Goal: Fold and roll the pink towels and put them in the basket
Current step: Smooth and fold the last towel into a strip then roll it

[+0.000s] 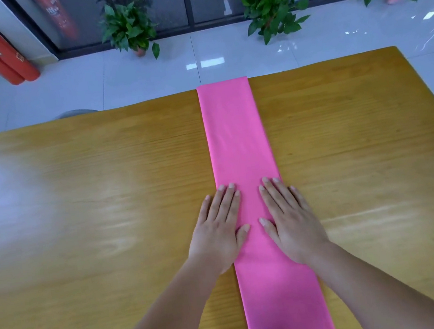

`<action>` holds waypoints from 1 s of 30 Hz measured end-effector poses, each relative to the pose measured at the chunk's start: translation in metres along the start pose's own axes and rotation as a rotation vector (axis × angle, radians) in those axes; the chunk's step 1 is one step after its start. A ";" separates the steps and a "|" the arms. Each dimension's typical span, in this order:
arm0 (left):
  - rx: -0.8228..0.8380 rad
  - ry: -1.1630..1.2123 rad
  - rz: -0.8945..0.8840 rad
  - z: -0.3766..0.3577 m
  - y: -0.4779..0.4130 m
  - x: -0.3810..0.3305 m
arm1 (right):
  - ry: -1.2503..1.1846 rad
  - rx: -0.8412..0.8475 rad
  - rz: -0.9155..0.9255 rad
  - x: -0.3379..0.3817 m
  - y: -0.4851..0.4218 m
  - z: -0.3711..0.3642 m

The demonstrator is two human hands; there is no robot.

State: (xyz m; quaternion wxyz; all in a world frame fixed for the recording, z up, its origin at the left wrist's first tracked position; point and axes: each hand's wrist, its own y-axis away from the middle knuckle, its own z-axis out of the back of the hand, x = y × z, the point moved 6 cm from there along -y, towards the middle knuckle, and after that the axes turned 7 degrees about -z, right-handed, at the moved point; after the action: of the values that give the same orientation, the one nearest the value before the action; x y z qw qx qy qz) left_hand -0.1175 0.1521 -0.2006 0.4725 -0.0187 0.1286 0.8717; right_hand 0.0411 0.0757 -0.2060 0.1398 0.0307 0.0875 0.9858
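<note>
Now left grip (pixel 219 233) and right grip (pixel 291 223) are pressing flat, grasping nothing, on the pink towel (pixel 234 134) stretching twelve-to-six, seemingly past view.

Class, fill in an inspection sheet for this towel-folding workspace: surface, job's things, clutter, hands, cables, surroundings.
Surface: wooden table, glossy, with glare at the left.
Job's things: one pink towel folded into a long narrow strip, lying flat and running away from the person; basket not seen.
Clutter: nothing seen.
Hands: left hand and right hand rest flat on the towel, side by side, fingers straight.
Cables: nothing seen.
Surroundings: tiled floor; two red extinguishers at the left; three potted plants along a glass wall.
</note>
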 end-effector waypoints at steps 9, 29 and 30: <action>0.115 -0.078 -0.144 -0.012 0.052 -0.034 | 0.030 0.060 0.044 0.003 0.075 -0.007; 0.051 -0.034 -0.124 -0.055 0.177 -0.109 | -0.012 0.067 0.036 0.004 0.226 -0.038; 0.049 -0.052 -0.106 -0.058 0.182 -0.107 | 0.000 0.066 0.049 -0.001 0.233 -0.039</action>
State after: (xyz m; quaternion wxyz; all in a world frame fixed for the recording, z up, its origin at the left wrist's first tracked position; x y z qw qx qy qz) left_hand -0.2146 -0.0443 -0.2024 0.5214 0.0088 0.1364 0.8423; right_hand -0.0247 -0.1515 -0.2025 0.1143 0.0375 0.1194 0.9855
